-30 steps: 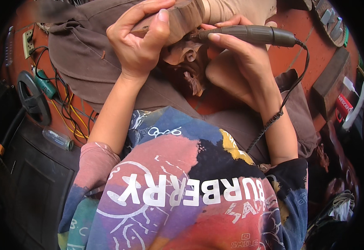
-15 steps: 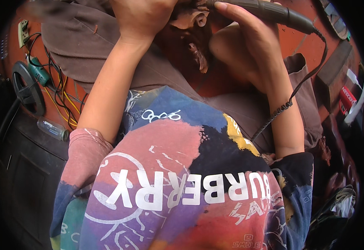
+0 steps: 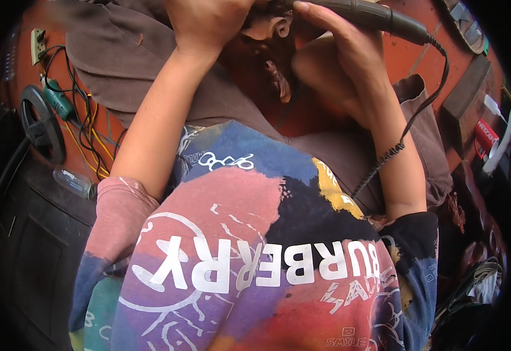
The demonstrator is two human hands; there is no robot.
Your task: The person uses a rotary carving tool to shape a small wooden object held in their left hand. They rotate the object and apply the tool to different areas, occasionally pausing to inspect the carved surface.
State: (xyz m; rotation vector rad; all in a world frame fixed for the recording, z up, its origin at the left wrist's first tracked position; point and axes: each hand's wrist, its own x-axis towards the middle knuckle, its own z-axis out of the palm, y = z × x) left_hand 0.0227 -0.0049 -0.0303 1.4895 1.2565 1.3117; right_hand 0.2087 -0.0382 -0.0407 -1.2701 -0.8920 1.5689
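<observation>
A dark brown carved wooden piece [image 3: 261, 29], with curled and rounded shapes, sits at the top edge between my hands. My left hand [image 3: 211, 23] is closed against its left side, its fingertips cut off or hidden. In my right hand [image 3: 349, 38] is a dark handpiece [image 3: 378, 14] of a rotary carving tool, gripped like a pen with the thumb along it. A coiled black cord [image 3: 440, 58] runs from its rear end down over my right forearm. The tool's tip is out of sight beyond the top edge. Lower down hangs a slim reddish-brown part [image 3: 278, 81].
Red floor tiles [image 3: 405, 55] show around my brown-trousered legs [image 3: 121, 64]. At left are a power strip [image 3: 38, 47], tangled cords [image 3: 83, 111], a green tool [image 3: 56, 99], a black wheel-like ring [image 3: 42, 124] and a clear bottle [image 3: 74, 182]. A dark wooden block [image 3: 469, 93] lies at right.
The handpiece and my right hand have shifted slightly left and up. The carved piece has tilted a little, with less of its front edge showing. Both hands keep their hold.
</observation>
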